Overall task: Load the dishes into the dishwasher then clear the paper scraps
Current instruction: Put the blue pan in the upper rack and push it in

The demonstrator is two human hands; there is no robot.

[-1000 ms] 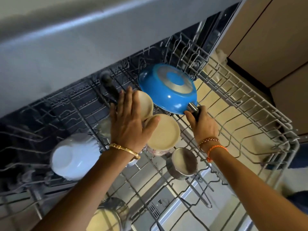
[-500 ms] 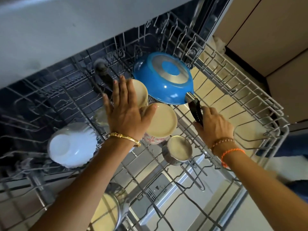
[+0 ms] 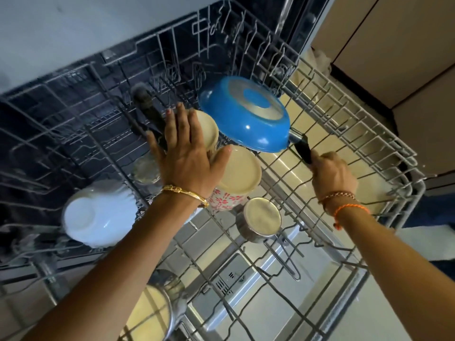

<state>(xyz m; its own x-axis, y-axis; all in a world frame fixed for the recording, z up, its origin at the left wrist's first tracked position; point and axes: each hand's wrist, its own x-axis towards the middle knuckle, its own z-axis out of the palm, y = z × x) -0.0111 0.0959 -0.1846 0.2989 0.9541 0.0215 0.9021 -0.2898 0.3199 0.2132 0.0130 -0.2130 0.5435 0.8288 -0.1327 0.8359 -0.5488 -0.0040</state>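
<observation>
**Blue pan held by its handle over the dishwasher rack**

The right hand (image 3: 331, 177), at about 3 o'clock in the view, clenches the black handle of the upturned blue pan (image 3: 243, 114), which sits tilted at 12 o'clock over the wire rack (image 3: 369, 134). The left hand (image 3: 187, 153) lies flat with fingers spread, released, resting on two upturned cups (image 3: 237, 173) at the centre. A white bowl (image 3: 98, 215) sits at 9 o'clock; a small steel pot (image 3: 261, 220) at 5 o'clock.
</observation>
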